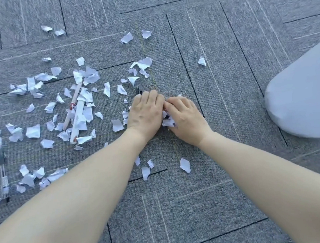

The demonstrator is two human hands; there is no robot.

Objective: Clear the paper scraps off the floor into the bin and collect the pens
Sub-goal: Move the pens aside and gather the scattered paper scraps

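Your left hand and right hand cup paper scraps; finger closure hidden. Left, a pencil runs near-to-far.

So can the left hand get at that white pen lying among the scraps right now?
Probably not yet: the left hand is pressed against the right hand, gathering scraps. The white pen lies further left, partly under paper, with open carpet between.

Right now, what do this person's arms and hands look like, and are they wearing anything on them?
Both arms are bare from wrist to the picture's lower edge: no sleeves show. The left hand and the right hand wear no gloves, and no watch, bracelet or ring can be seen. The fingernails are mostly hidden, so nothing can be said of them.
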